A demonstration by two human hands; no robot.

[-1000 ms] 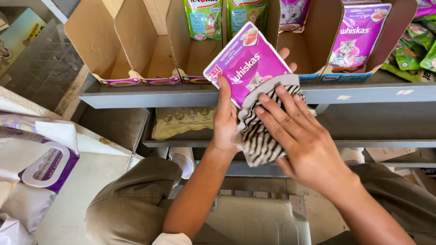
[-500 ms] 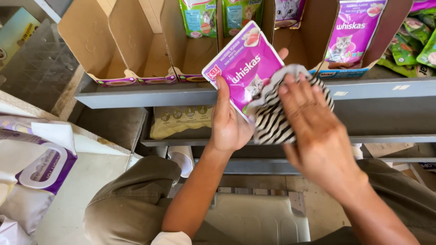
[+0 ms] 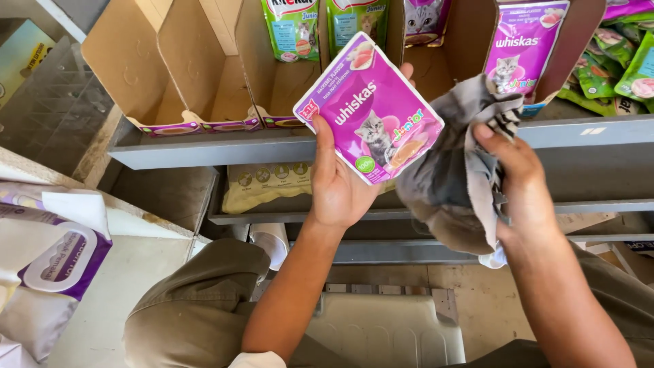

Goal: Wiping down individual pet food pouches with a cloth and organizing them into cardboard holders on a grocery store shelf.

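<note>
Purple cat-food pouch (image 3: 371, 109) is held up tilted in front of the grey shelf's front edge (image 3: 204, 146), gripped at its lower edge by the left hand (image 3: 337, 184). Just beside it, the right hand (image 3: 518, 177) is closed around a bunched grey striped cloth (image 3: 453, 177). Open cardboard display boxes (image 3: 170, 68) stand on the shelf behind.

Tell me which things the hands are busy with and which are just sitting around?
In use:
purple pouch, held in the left hand
grey striped cloth, bunched in the right hand

Just sitting there:
cardboard trays on the grey shelf
green pouches
beige bag on the lower shelf
wipes pack
</note>
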